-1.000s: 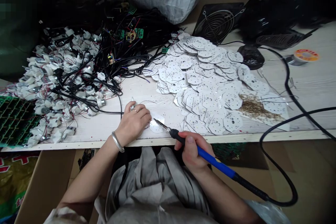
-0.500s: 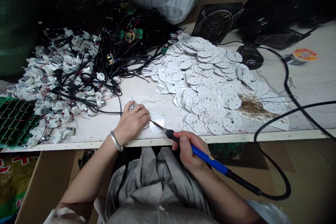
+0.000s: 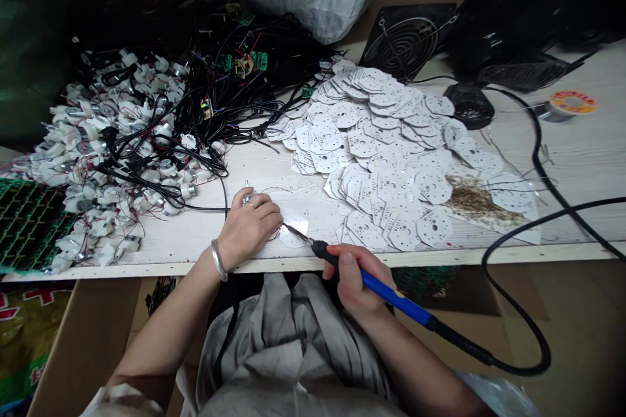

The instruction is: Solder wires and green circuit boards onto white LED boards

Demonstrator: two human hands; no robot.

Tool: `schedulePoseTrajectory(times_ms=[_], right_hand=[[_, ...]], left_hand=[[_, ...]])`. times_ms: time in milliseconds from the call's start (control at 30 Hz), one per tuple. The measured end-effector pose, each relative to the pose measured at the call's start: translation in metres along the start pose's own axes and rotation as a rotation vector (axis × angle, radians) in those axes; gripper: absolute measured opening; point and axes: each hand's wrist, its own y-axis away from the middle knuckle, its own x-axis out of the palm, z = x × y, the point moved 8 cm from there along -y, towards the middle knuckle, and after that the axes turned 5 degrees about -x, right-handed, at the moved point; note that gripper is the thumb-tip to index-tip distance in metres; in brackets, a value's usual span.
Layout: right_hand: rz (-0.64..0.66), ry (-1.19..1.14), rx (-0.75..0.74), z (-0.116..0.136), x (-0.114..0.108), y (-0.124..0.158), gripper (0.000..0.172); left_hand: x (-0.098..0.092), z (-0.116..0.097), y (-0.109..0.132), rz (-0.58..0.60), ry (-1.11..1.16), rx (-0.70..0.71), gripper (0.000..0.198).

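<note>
My right hand (image 3: 359,280) grips a soldering iron (image 3: 391,300) with a blue handle, its metal tip pointing left. The tip reaches my left hand's (image 3: 249,225) fingertips, over a white circuit board (image 3: 295,232) lying flat near the table's front edge. My left hand is closed, fingers curled down at the board's left side; what they pinch is hidden. A small silvery part (image 3: 247,197) pokes out beside the left thumb and index finger, with a thin wire trailing behind it. The spot where the tip touches is too small to make out.
White circuit boards (image 3: 386,156) lie heaped to the right, beside a burnt patch (image 3: 476,201). Small white parts with wires (image 3: 98,137) and black cables (image 3: 274,71) pile up at left. A fan (image 3: 405,39) and a solder spool (image 3: 570,105) stand behind. The iron's cord (image 3: 489,244) loops right.
The soldering iron and my right hand have shifted very slightly right, along with much of the view. My left hand keeps nearly the same place over the board.
</note>
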Motion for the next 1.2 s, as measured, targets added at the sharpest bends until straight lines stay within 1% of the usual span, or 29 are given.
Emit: schedulePoseTrajectory(times_ms=[167,367,567,900,1200], right_hand=[[0.006,0.050,0.018,0.004,0.000,-0.004,0.027],[0.012,0.042,0.035,0.004,0.000,-0.004,0.031],[0.042,0.016,0.017,0.006,0.001,-0.005,0.026],[-0.076,-0.042,0.015,-0.001,-0.004,0.002,0.025],[-0.105,-0.065,0.032,-0.007,-0.005,0.005,0.024]], left_hand=[[0.000,0.000,0.000,0.000,-0.011,-0.004,0.020],[0.000,-0.001,0.000,-0.001,-0.024,0.000,0.019],[0.001,-0.001,-0.001,0.003,-0.022,-0.002,0.019],[0.000,-0.002,-0.001,0.005,-0.031,0.003,0.020],[-0.002,-0.002,-0.002,-0.016,-0.016,-0.001,0.019]])
